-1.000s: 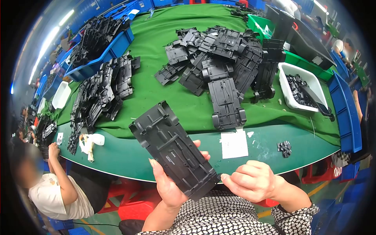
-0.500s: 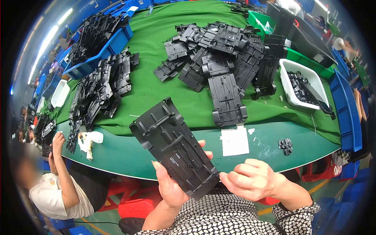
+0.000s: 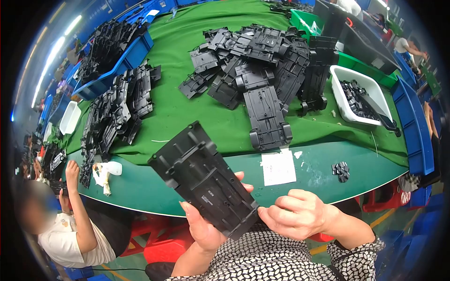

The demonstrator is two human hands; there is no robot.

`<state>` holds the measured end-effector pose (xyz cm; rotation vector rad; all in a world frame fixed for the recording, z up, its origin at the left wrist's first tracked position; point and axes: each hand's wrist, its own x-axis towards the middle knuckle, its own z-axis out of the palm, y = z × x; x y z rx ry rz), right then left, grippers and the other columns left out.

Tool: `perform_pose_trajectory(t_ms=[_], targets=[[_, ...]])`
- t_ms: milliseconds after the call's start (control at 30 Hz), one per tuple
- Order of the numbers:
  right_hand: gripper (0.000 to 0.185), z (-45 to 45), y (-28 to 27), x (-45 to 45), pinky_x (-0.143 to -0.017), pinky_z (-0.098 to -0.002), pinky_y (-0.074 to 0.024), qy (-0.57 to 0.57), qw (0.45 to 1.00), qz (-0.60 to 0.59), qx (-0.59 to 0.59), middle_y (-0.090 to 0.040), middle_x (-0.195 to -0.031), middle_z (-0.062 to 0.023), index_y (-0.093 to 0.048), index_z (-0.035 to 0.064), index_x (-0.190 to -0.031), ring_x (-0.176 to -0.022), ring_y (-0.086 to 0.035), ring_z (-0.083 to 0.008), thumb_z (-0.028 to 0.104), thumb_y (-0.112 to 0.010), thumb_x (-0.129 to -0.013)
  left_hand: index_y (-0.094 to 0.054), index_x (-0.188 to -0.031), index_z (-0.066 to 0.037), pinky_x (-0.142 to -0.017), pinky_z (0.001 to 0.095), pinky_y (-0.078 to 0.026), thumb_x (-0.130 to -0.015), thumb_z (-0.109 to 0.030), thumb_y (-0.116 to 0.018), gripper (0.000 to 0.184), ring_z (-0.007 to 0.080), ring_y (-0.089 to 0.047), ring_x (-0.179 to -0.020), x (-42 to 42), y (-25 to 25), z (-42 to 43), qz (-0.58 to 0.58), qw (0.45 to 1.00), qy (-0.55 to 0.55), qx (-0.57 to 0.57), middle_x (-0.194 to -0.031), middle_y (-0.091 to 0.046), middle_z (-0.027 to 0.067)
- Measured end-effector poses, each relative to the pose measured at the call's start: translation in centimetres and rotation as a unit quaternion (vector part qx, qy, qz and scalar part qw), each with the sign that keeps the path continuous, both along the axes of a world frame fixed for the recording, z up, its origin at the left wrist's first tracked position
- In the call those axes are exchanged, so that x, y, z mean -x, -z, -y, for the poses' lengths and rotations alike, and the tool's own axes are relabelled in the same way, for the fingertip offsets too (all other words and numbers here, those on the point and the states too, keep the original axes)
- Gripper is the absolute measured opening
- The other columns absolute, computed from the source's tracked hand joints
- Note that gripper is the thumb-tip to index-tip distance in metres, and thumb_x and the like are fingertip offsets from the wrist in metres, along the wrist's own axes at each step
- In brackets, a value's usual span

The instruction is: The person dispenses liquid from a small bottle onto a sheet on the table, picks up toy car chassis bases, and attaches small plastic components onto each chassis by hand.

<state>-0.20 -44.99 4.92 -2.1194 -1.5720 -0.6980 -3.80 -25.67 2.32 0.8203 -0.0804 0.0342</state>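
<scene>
A black moulded plastic tray part [image 3: 204,180] is tilted over the table's front edge, its ribbed face towards me. My left hand [image 3: 206,229] grips its lower left side, thumb on the near edge and fingertips showing past the far edge. At the part's lower right corner is my right hand [image 3: 297,215], its fingers curled and pinched; whatever lies between the fingertips is too small or hidden to make out. A heap of similar black parts [image 3: 265,112] lies on the green cloth [image 3: 178,107] beyond.
Left stand more black parts [image 3: 117,112] and a blue bin [image 3: 126,61]. A paper sheet [image 3: 278,168] and small black pieces [image 3: 341,171] lie in front. A white tray [image 3: 342,105] is at right. A co-worker [image 3: 77,234] sits at left.
The view has shifted slightly. Both hands keep nearly the same pose at the black part. The co-worker at left has raised one hand and moved their arms.
</scene>
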Motion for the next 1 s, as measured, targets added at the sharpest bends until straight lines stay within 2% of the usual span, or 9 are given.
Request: perform_pose_trajectory(t_ms=[100,133,233,333,400,567,667,867,1000], targets=[[0.018,0.6,-0.4,0.1,-0.05,-0.0233,-0.04,0.027,0.994,-0.098,-0.044,-0.056,-0.077,-0.0038,-0.066,0.0002,-0.087,-0.058,-0.052,-0.0116,0.003,-0.067,-0.069,-0.034,-0.136,-0.001,-0.094,0.0523,-0.043,-0.084,-0.077,-0.018,0.093,0.032,-0.057,-0.104,0.4,0.2,-0.4,0.046,0.999,0.0,0.021,-0.127,-0.049,0.021],[0.016,0.6,-0.3,0.6,-0.05,-0.023,-0.0414,0.069,0.972,-0.203,-0.096,-0.056,-0.076,-0.0043,-0.066,0.0,-0.088,-0.058,-0.053,-0.0116,0.002,-0.067,-0.072,-0.033,-0.136,0.001,-0.097,0.0506,-0.042,-0.08,-0.081,-0.02,0.1,0.032,-0.055,-0.109,0.5,0.6,-0.6,0.072,0.996,0.011,0.054,-0.128,-0.048,0.0212],[0.007,0.4,-0.1,3.0,-0.052,-0.0201,-0.0439,0.145,0.805,-0.528,-0.227,-0.061,-0.072,-0.0033,-0.065,-0.0021,-0.09,-0.06,-0.056,-0.007,0.003,-0.063,-0.087,-0.035,-0.134,0.006,-0.1,0.0504,-0.04,-0.074,-0.087,-0.018,0.112,0.0326,-0.054,-0.112,0.4,1.1,-0.5,0.128,0.988,0.02,0.088,-0.126,-0.05,0.0211],[0.011,0.1,1.0,4.2,-0.053,-0.0183,-0.0426,0.118,0.633,-0.72,-0.259,-0.062,-0.075,-0.0001,-0.065,-0.0029,-0.091,-0.065,-0.054,-0.0021,0.007,-0.062,-0.089,-0.039,-0.129,0.009,-0.101,0.0511,-0.039,-0.071,-0.089,-0.013,0.118,0.0332,-0.055,-0.11,0.6,1.3,-0.3,0.139,0.988,0.025,0.056,-0.121,-0.054,0.021],[0.012,-0.4,1.2,4.5,-0.053,-0.0176,-0.0408,0.102,0.587,-0.757,-0.269,-0.062,-0.074,0.0008,-0.065,-0.0023,-0.092,-0.065,-0.052,-0.001,0.009,-0.062,-0.09,-0.041,-0.126,0.01,-0.101,0.051,-0.038,-0.069,-0.09,-0.01,0.12,0.0335,-0.055,-0.109,0.8,1.4,-0.4,0.139,0.99,0.031,0.019,-0.118,-0.056,0.0213],[0.012,-0.9,1.8,4.8,-0.05,-0.0173,-0.0384,0.082,0.538,-0.793,-0.274,-0.059,-0.07,0.0027,-0.063,-0.0011,-0.089,-0.06,-0.05,-0.0008,0.011,-0.061,-0.091,-0.043,-0.124,0.009,-0.101,0.0501,-0.038,-0.066,-0.092,-0.008,0.121,0.0339,-0.056,-0.108,1.4,1.5,-0.8,0.134,0.988,0.047,-0.063,-0.114,-0.058,0.0229],[0.012,-1.2,1.8,4.8,-0.049,-0.0172,-0.0372,0.08,0.529,-0.794,-0.289,-0.058,-0.068,0.0029,-0.063,-0.0001,-0.089,-0.059,-0.048,-0.001,0.011,-0.06,-0.091,-0.046,-0.123,0.001,-0.098,0.056,-0.036,-0.079,-0.083,-0.02,0.098,0.0312,-0.057,-0.097,1.6,0.9,-0.7,0.116,0.984,0.047,-0.124,-0.112,-0.056,0.0148],[0.016,-1.1,1.8,4.9,-0.051,-0.0197,-0.0389,0.089,0.511,-0.814,-0.262,-0.058,-0.07,0.0026,-0.063,0.0021,-0.092,-0.059,-0.048,-0.003,0.018,-0.059,-0.093,-0.041,-0.133,-0.005,-0.094,0.0547,-0.042,-0.086,-0.074,-0.025,0.084,0.0369,-0.058,-0.1,1.5,1.4,-0.3,0.122,0.991,0.003,-0.048,-0.12,-0.054,0.0181],[0.015,1.9,0.1,4.6,-0.06,-0.0258,-0.047,0.16,0.705,-0.66,-0.204,-0.063,-0.076,-0.0051,-0.064,-0.0008,-0.094,-0.066,-0.058,-0.0112,0.013,-0.061,-0.09,-0.039,-0.136,-0.008,-0.091,0.0518,-0.046,-0.094,-0.062,-0.026,0.069,0.0356,-0.06,-0.098,0.6,0.4,0.2,0.023,0.995,-0.058,0.072,-0.124,-0.052,0.0191]])
